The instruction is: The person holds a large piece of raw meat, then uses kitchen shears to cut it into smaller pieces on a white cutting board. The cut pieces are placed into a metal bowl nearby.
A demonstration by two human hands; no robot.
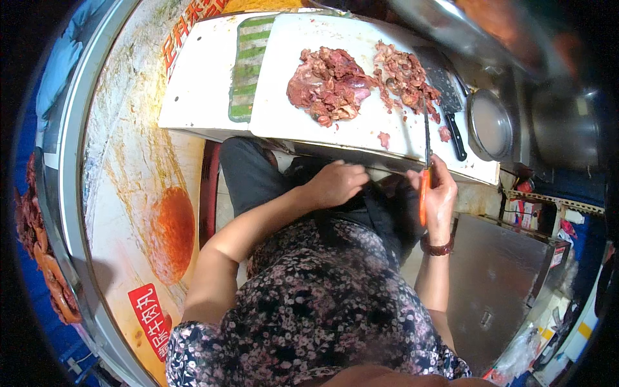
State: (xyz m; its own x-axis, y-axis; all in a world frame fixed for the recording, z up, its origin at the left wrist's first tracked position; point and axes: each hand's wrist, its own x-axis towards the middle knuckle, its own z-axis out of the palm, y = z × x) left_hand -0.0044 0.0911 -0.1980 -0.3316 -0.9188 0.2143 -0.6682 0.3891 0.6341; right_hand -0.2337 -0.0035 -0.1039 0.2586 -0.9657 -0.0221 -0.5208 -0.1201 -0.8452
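Observation:
In my right hand [439,186] is a long, narrow-bladed tool with an orange handle [424,193]; it looks like scissors or a slim knife, and its dark blade points away over the edge of the white cutting board [275,109]. My left hand [340,183] is half curled above my lap, in front of the board; whether it holds anything cannot be told. A large heap of cooked-looking meat [329,84] lies mid-board. A smaller pile of meat pieces [406,75] lies to its right, close to the blade tip. Small scraps [384,140] are scattered nearer me.
A cleaver with a black handle [455,137] lies at the board's right end, beside a metal bowl of cloudy liquid [491,125]. A green-and-white striped mat [251,70] is left of the meat. A metal-topped cabinet [498,271] stands at my right.

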